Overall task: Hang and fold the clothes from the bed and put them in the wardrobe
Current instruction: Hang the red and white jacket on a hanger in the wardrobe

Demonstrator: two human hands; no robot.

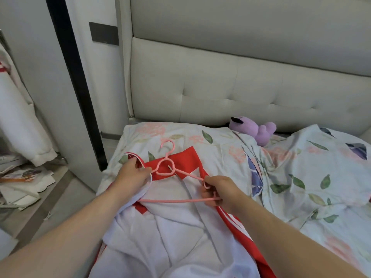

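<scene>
A right hand (215, 192) grips the right end of a pink hanger (170, 173), fingers curled round the bend where the shoulder bar meets the bottom bar; the left hand (133, 174) pinches the red collar edge of a red-and-white top (170, 227) beside the hanger's heart-shaped neck; both forearms reach forward from the bottom corners, wrists roughly level, hands a little apart across the garment. The top lies spread on the bed (301, 167), its neck toward the headboard (241, 77), the hanger resting at the collar opening with its hook on the floral cover. The risks, as judged: the left end of the hanger appears only partly inside the neck, so a lift now could let the shoulder slide off; forcing the wide bar through a narrow collar could stretch the trim; the hook could catch on the cover. A purple plush toy (255, 129) sits by the headboard; paper clutter lies on the floor (66, 193) at left.
</scene>
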